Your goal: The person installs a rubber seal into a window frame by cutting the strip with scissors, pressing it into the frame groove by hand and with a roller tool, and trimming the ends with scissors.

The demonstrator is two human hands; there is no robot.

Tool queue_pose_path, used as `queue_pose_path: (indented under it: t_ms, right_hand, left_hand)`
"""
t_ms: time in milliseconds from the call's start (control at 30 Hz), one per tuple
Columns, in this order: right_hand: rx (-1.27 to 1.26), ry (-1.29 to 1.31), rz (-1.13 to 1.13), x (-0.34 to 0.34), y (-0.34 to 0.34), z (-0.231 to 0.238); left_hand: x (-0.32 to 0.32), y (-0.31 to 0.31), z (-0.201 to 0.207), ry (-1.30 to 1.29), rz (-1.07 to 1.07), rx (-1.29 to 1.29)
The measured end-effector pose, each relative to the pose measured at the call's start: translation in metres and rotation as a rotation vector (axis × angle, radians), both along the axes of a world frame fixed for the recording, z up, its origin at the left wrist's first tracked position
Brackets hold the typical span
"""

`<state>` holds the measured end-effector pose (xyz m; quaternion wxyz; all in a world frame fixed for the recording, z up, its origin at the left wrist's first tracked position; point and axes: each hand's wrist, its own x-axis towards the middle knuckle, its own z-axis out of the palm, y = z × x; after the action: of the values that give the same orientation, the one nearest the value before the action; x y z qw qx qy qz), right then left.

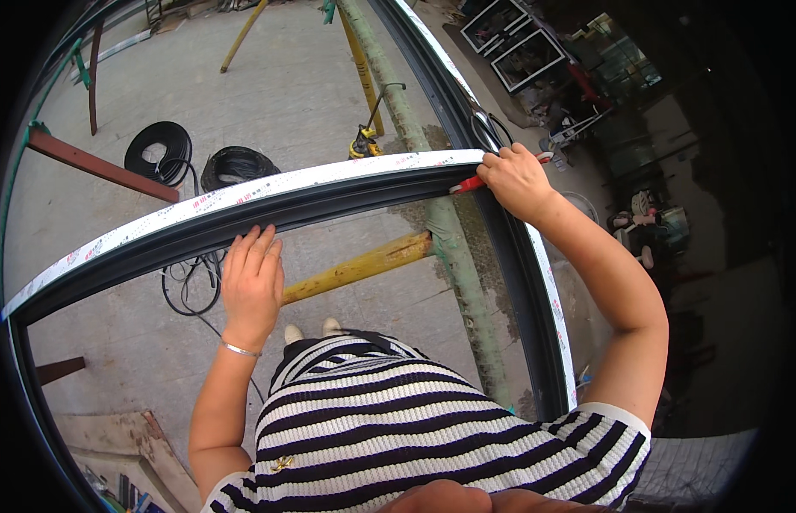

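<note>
While your left hand point(252, 278) lies flat on the frame point(330, 190), your right hand point(515, 178) grips a red tool point(468, 185) at its corner.

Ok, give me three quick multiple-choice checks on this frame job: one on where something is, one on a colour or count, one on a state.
1. Where does the left hand rest?
A. on the dark frame rail
B. on the yellow pipe
C. on the floor

2. What colour is the handle of the tool under the right hand?
A. blue
B. red
C. green

3. How is the left hand set?
A. clenched in a fist
B. flat, fingers stretched out
C. pinching a cable

Answers:
1. A: its fingers lie on the dark frame rail, with the yellow pipe below it.
2. B: the tool shows red beside the fingers at the frame corner.
3. B: the palm lies open and grips nothing.
</note>
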<state>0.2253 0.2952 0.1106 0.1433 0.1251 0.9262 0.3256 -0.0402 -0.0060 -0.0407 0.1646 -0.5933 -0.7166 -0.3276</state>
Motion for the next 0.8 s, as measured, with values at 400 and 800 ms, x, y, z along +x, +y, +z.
queue_pose_path:
  t_ms: [400, 800]
  right_hand:
    - [-0.387, 0.144, 0.326, -0.101, -0.072, -0.021]
    - [-0.438, 0.058, 0.421, -0.171, -0.115, -0.01]
  left_hand:
    - [-0.005, -0.081, -0.023, -0.1, 0.404, 0.075]
    - [-0.003, -0.104, -0.039, -0.566, 0.416, 0.056]
